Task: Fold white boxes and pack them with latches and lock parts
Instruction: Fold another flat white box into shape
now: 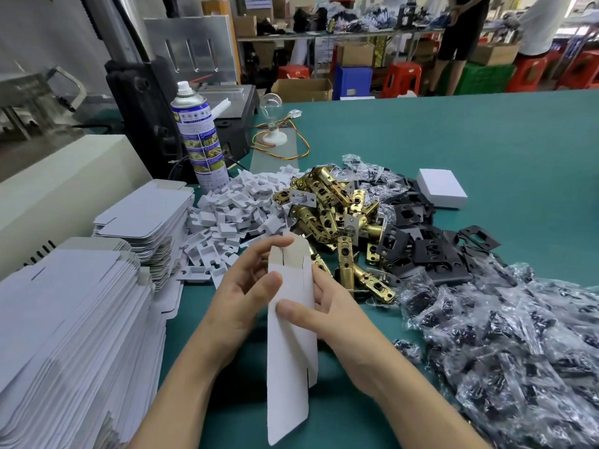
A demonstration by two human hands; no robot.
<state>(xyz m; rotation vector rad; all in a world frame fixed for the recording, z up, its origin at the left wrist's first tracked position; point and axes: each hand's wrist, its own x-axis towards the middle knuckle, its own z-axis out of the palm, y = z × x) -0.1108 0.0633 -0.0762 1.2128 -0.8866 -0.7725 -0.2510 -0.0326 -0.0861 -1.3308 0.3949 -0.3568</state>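
A flat white box blank [288, 358] stands on end above the green table, held between both hands. My left hand [241, 286] holds its left edge, thumb on the front and fingers reaching its top flap. My right hand [327, 311] grips the right edge, thumb pressed across the front. Behind it lie brass latches [337, 218], black strike plates [424, 251] and white plastic inserts [233, 215]. Bagged screw packs [505, 338] spread to the right. One folded white box [441, 188] sits beyond the plates.
Stacks of flat box blanks [68, 335] fill the left, with a second stack [146, 218] behind. A spray can [201, 137] and a bulb on wires [270, 124] stand at the back. Bare green table [486, 131] stretches right. People stand at far benches.
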